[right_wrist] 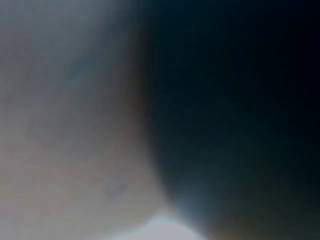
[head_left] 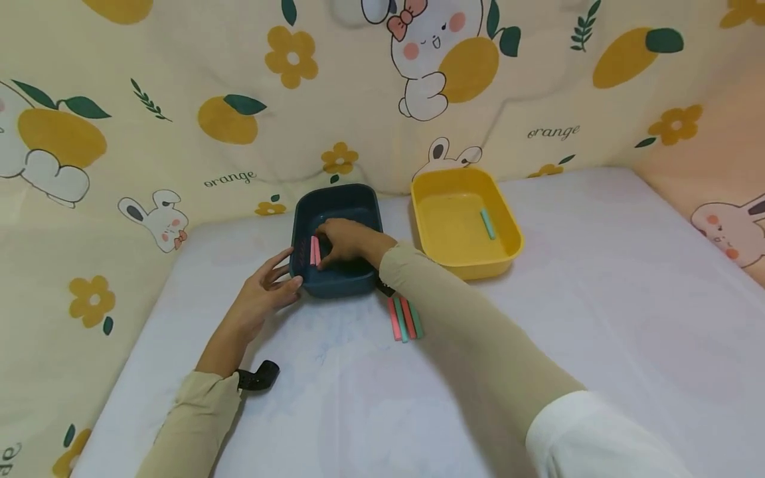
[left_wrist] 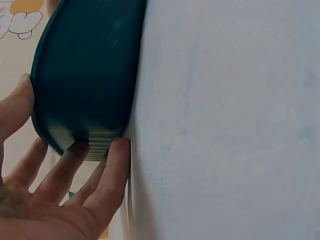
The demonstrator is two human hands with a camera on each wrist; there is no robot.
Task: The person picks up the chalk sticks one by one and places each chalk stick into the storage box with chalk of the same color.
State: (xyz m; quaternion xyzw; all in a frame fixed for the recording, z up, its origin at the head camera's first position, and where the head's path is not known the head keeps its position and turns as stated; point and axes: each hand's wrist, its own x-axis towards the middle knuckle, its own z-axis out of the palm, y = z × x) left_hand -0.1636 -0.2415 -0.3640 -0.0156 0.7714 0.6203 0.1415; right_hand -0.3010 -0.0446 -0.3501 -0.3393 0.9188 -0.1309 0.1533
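My right hand (head_left: 346, 240) reaches into a dark blue plastic bin (head_left: 340, 287). Its thumb and fingertips pinch a pink chalk stick (head_left: 317, 252) by its two ends. Close beside that stick, on the left, lies a second pink chalk stick (head_left: 313, 250). My left hand (head_left: 263, 295) steadies the bin's left front corner from outside. Seen in the left wrist view, its fairly straight fingers (left_wrist: 112, 185) touch the bin's end wall, and the thumb reaches the rim. The right wrist view is dark and blurred, showing neither fingers nor chalk.
A yellow bin (head_left: 463, 271) holding one green chalk stick (head_left: 487, 224) stands to the right. Several pink, red and green chalk sticks (head_left: 396, 322) lie side by side on the white table (head_left: 358, 398), below my right forearm. A printed cloth backs the table.
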